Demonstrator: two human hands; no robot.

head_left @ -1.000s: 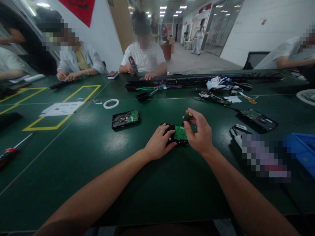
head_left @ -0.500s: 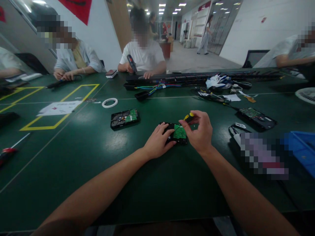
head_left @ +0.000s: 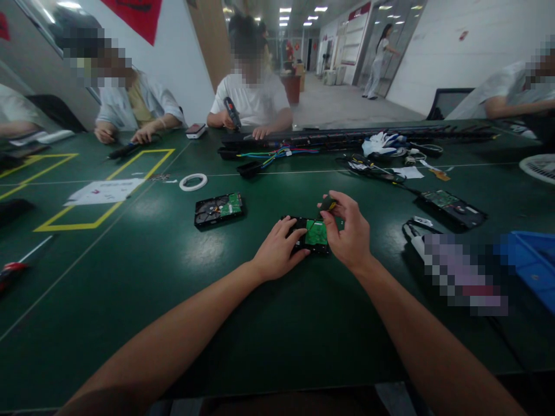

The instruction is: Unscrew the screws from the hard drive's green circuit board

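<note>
My left hand (head_left: pixel 278 249) holds down a hard drive (head_left: pixel 317 233) that lies flat with its green circuit board up. Fingers lie across its left end and the thumb rests along the near edge. In my right hand (head_left: pixel 350 232) is a small screwdriver with a black and yellow handle (head_left: pixel 329 205), pinched between thumb and fingers. It leans over the far side of the circuit board; its tip is too small to make out. A second hard drive (head_left: pixel 219 210) lies to the left, circuit board up. Another hard drive (head_left: pixel 453 208) lies to the right.
On the green table (head_left: pixel 243 341) are a white tape roll (head_left: pixel 193 182), a paper sheet (head_left: pixel 104 190), a red-handled screwdriver (head_left: pixel 15 268), gloves (head_left: pixel 384 144), a cable bundle (head_left: pixel 277 153) and a blue bin (head_left: pixel 533 260). Co-workers sit across; one holds a power tool (head_left: pixel 232 112).
My right hand has shifted slightly left and turned the screwdriver handle, fingers now wrapped further over it. My left hand and the hard drive stay put. A co-worker's hands at left have moved apart.
</note>
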